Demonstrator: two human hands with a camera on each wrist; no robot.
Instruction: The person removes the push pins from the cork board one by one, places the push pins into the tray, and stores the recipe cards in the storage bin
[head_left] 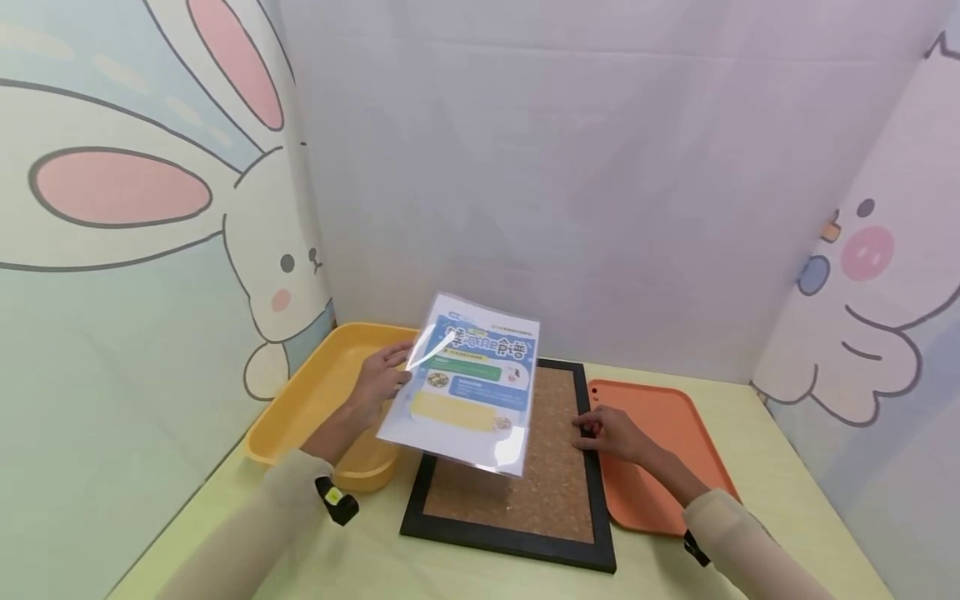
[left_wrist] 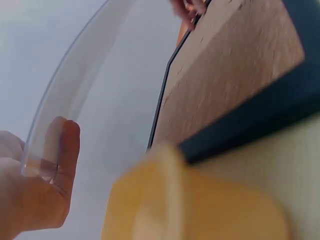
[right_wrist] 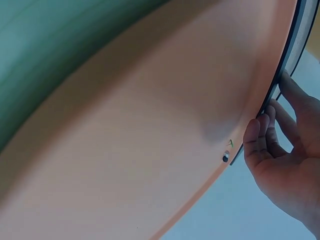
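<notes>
Cork board [head_left: 551,475] lies nearest me on the bench [head_left: 780,467]. My left hand [head_left: 382,379] pinches the laminated sheet [head_left: 465,383] above its 10 o'clock corner; right hand [head_left: 611,433], fingers relaxed, touches its 3 o'clock frame edge.

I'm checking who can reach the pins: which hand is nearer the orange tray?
Right. The right hand rests on the cork board's black frame beside the orange tray; the left hand holds the laminated sheet over the yellow tray.

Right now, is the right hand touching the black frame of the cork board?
Touching. In the right wrist view the right hand's fingertips rest against the black frame; the head view shows the same on the frame's right edge.
</notes>
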